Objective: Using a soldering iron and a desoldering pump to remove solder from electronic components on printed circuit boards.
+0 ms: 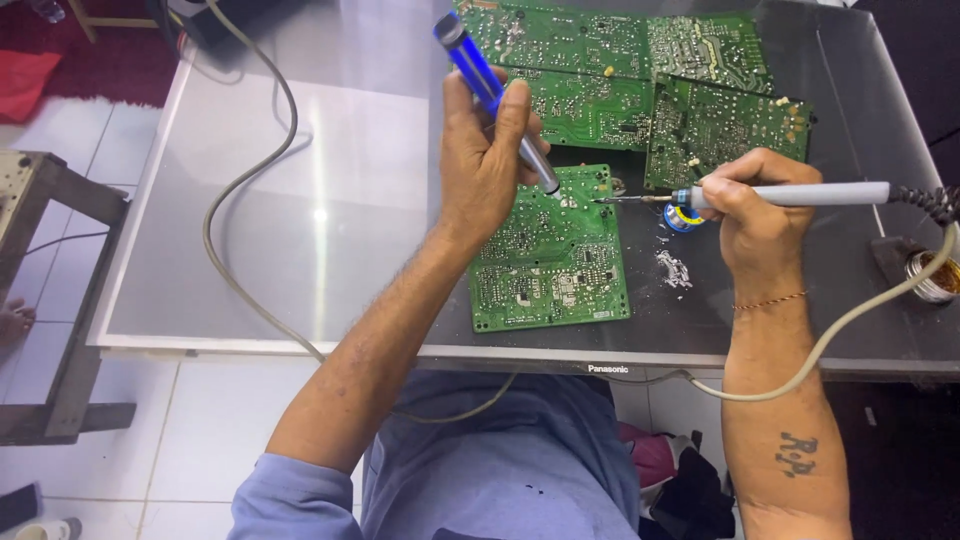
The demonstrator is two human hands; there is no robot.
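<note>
- My left hand (487, 160) was closed in a fist-like grip around a blue desoldering pump (492, 92), held steeply tilted, its metal nozzle down on the upper right part of the green circuit board (548, 255).
- My right hand (752, 205) was closed pen-fashion on the grey handle of a soldering iron (770, 195), lying nearly level, its fine tip reaching left to meet the board just beside the pump's nozzle.
- The pump looked light and stiff, a smooth barrel best taken mid-length as I had it; the iron I judged safe only by its handle, well behind the metal end.
- The board lay flat near the front edge of the table (300, 230), solder side up; I judged it thin, rigid and fragile, best held by its edges.
- My left forearm came up diagonally from the lower left with the wrist bent; my right ran almost straight up, wrist resting low.
- Just beside the right hand sat a small blue spool of solder (684, 220) and a scatter of solder scraps (673, 268).
- More green boards (650, 80) lay further back; a grey cable (240, 180) looped across the table.
</note>
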